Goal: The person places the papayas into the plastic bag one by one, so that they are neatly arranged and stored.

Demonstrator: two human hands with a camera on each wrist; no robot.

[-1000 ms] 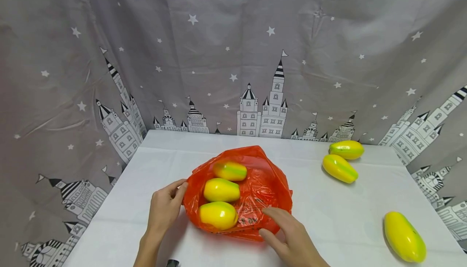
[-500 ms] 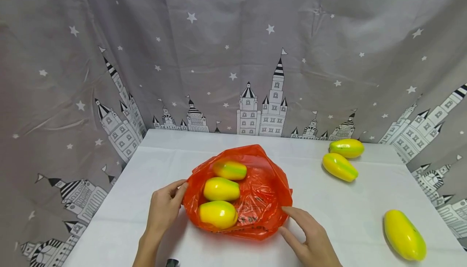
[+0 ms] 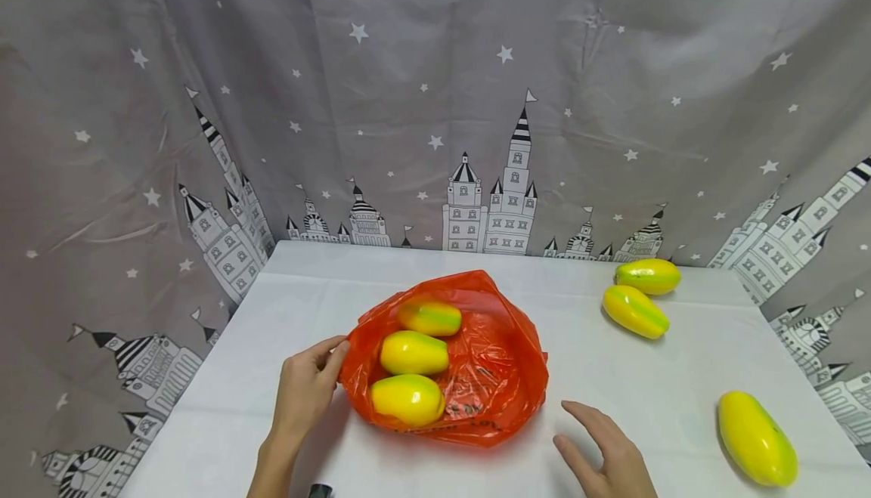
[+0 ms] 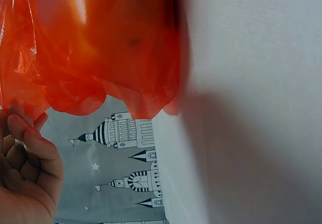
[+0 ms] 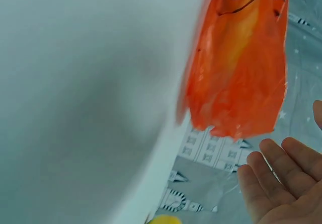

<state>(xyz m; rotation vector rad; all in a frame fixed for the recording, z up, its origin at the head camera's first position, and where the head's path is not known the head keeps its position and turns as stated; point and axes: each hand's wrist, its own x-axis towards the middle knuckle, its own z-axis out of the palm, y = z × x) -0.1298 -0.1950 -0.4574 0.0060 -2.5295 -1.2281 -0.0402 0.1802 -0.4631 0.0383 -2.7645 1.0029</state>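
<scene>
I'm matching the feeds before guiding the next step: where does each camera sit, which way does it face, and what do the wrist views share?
Head: worn on the head, facing forward and down at the red plastic bag, papayas and castle-print curtain; left hand and right hand show.
Left wrist: on that wrist, facing the bag's outside; the left hand shows at lower left.
Right wrist: on that wrist, facing the bag's outside; the right hand shows at lower right.
Shared: both wrist views show the bag and curtain.

Two hands point(image 3: 304, 391) flank one bag point(image 3: 500, 335). Six fruits point(image 3: 413, 353) show: three inside it, two ahead of the right hand point(image 3: 609, 449), one to its right. One black object point(image 3: 320, 491) shows near the left hand point(image 3: 304, 391).
</scene>
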